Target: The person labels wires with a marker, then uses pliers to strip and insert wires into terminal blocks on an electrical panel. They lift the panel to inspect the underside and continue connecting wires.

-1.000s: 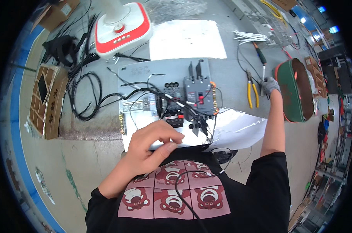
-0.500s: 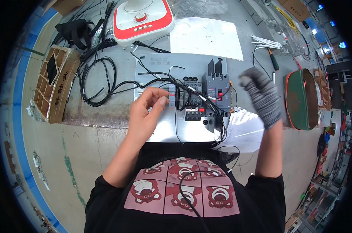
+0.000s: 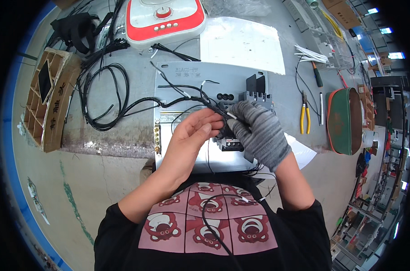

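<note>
We have both hands at the black wire bundle (image 3: 204, 98), which runs across the grey mounting plate (image 3: 234, 77) in front of us on the surface (image 3: 286, 97). Our bare left hand (image 3: 187, 141) has its fingers bent and the thumb drawn near them, the tips beside the wires at the middle of the plate; we cannot tell whether they have hold of one. Our right hand (image 3: 261, 135), in a grey knitted glove, comes in from the other side with thumb and forefinger slightly parted around a wire with a white sleeve (image 3: 232, 115); whether they pinch it we cannot tell. That glove hides much of the circuit breaker (image 3: 254, 95). A brass terminal strip (image 3: 157, 137) sits at the plate's left edge. To our left lies a loop of black cable (image 3: 126, 95); to our right, yellow-handled pliers (image 3: 302, 119) lie near a green bin (image 3: 335, 122).
</note>
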A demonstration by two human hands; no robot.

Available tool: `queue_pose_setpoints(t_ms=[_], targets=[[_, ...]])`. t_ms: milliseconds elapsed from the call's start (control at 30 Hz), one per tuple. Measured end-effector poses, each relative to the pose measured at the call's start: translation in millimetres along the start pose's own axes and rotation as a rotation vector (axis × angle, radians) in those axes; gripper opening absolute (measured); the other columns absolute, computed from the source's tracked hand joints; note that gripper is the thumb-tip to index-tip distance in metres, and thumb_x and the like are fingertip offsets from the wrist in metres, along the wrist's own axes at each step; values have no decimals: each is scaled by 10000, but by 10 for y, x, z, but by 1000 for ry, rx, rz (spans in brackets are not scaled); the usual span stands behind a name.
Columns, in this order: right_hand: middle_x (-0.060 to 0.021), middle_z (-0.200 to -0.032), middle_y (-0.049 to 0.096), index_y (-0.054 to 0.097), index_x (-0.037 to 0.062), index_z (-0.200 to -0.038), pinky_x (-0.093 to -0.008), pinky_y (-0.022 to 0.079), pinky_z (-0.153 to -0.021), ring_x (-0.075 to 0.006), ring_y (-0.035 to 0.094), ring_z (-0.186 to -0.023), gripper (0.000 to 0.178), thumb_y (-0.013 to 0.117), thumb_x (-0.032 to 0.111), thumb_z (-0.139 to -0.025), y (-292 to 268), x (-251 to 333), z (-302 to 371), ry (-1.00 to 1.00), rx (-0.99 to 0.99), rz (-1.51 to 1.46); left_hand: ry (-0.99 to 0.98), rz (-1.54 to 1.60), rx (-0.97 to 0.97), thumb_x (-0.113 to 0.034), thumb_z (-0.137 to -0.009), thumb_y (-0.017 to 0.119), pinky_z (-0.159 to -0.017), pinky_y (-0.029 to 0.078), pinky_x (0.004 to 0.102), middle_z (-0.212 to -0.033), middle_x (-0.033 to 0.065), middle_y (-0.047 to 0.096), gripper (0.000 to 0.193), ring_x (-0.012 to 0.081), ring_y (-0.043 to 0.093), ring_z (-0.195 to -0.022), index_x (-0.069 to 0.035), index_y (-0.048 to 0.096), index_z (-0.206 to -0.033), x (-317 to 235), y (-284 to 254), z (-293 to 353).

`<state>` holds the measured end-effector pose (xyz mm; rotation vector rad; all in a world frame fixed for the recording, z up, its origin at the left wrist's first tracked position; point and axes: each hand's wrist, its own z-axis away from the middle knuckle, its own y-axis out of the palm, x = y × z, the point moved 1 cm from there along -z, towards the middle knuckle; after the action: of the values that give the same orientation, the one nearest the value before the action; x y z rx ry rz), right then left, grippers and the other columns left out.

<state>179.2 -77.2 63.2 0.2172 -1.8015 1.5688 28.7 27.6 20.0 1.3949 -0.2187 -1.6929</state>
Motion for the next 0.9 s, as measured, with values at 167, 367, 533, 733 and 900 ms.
queue_pose_setpoints(t_ms=[167, 367, 533, 733, 900], targets=[[-142, -908, 620, 623, 42, -1028, -414, 487, -748, -324, 602, -840, 229, 624, 141, -822, 48, 179, 88, -72, -64, 25, -111, 50, -31, -189, -967, 541, -888, 463, 271, -1009, 41, 593, 278, 116, 572, -946, -28, 534, -1193, -4, 37, -40], [-136, -918, 602, 617, 33, -1054, -423, 484, -761, -331, 589, -830, 303, 679, 147, -780, 36, 215, 178, -53, -22, 13, -105, -16, -64, -203, -967, 553, -726, 433, 226, -912, 4, 581, 195, 75, 553, -825, -43, 556, -1077, 53, 36, -72], [-133, -931, 628, 633, 23, -1068, -416, 469, -830, -320, 588, -893, 307, 674, 166, -799, -179, 75, 242, -67, -72, -236, -74, 28, -52, -162, -977, 518, -733, 438, 239, -976, 22, 599, 149, 85, 547, -827, -48, 543, -1069, 43, 70, -101], [-128, -909, 642, 656, 22, -1036, -379, 474, -805, -299, 606, -864, 211, 614, 111, -850, -445, -429, 338, 75, -212, -180, -93, 59, -23, -124, -976, 489, -792, 456, 261, -1022, 54, 592, 135, 72, 515, -833, -45, 528, -1078, -8, 93, -152], [-101, -937, 648, 658, 51, -1065, -401, 436, -866, -293, 600, -893, 322, 662, 254, -816, -448, -379, 183, -134, 130, -163, -94, 68, -1, -111, -970, 489, -784, 474, 274, -1037, 89, 578, 140, 91, 524, -832, -23, 521, -1074, -1, 38, -207]])
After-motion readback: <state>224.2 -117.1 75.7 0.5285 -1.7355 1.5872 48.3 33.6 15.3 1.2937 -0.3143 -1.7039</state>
